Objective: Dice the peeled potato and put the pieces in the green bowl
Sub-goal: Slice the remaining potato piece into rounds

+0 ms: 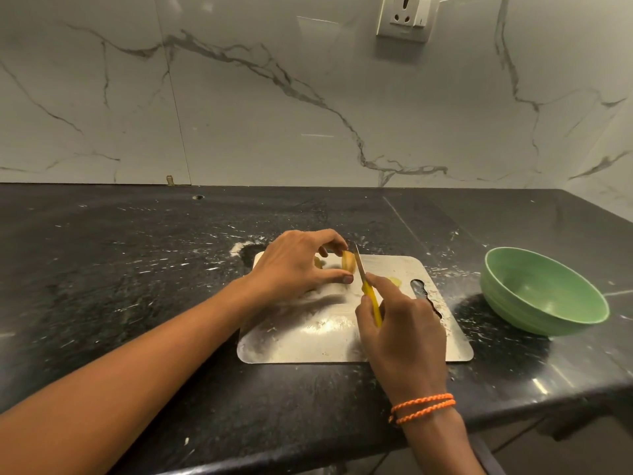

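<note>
A home kitchen — black stone counter, marble-look wall, wall socket.

The dark speckled stone surface looks polished and glossy, streaked with white smears. The flat rectangular metal cutting board is bare, shiny and scuffed. The round green bowl at right has a smooth, satin finish. The small knife has a bright metal blade and a smooth yellow plastic-looking handle. The white veined marble wall gleams.

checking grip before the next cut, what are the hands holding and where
Left hand pinches the potato from above by its sides, on the cutting board. Right hand grips the knife by its yellow handle.
</note>
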`<state>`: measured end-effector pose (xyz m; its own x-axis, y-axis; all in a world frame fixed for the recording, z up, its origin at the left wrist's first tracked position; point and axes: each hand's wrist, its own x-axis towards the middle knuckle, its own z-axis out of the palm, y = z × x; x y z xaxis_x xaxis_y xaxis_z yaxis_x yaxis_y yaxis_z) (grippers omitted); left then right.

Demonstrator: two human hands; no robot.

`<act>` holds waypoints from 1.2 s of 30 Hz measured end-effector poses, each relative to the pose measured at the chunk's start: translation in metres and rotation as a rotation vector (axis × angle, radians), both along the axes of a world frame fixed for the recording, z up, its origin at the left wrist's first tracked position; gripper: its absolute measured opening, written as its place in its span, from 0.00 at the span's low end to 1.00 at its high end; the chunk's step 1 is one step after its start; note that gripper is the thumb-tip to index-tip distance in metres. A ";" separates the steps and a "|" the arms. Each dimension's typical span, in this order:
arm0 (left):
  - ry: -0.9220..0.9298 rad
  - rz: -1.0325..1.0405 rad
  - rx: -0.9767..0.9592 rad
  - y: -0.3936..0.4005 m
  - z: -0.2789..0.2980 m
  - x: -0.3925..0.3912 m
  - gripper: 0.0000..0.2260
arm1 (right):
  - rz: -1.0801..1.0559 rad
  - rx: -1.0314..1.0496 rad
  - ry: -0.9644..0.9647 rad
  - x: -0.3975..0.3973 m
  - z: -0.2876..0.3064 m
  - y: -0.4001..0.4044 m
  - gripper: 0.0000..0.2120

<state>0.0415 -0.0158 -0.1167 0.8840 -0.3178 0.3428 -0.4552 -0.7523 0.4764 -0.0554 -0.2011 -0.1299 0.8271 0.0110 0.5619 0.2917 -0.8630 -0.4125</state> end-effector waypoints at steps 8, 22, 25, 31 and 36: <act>0.019 -0.019 -0.084 0.002 -0.007 0.002 0.28 | 0.008 -0.058 -0.003 -0.004 0.000 -0.001 0.18; 0.004 -0.004 -0.105 0.007 -0.016 0.009 0.29 | -0.015 -0.019 0.120 0.001 0.001 0.004 0.17; 0.003 0.000 -0.114 0.007 -0.015 0.008 0.29 | -0.026 -0.019 -0.026 -0.003 0.004 0.009 0.18; 0.004 0.004 -0.132 0.007 -0.016 0.010 0.29 | -0.018 -0.065 -0.027 0.001 0.008 0.017 0.19; -0.006 0.018 -0.128 0.007 -0.018 0.012 0.28 | -0.026 -0.089 0.003 0.001 0.003 0.015 0.19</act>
<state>0.0537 -0.0091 -0.1342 0.8869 -0.2552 0.3852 -0.4455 -0.6933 0.5664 -0.0544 -0.1857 -0.1265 0.8294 0.0388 0.5573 0.2672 -0.9036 -0.3347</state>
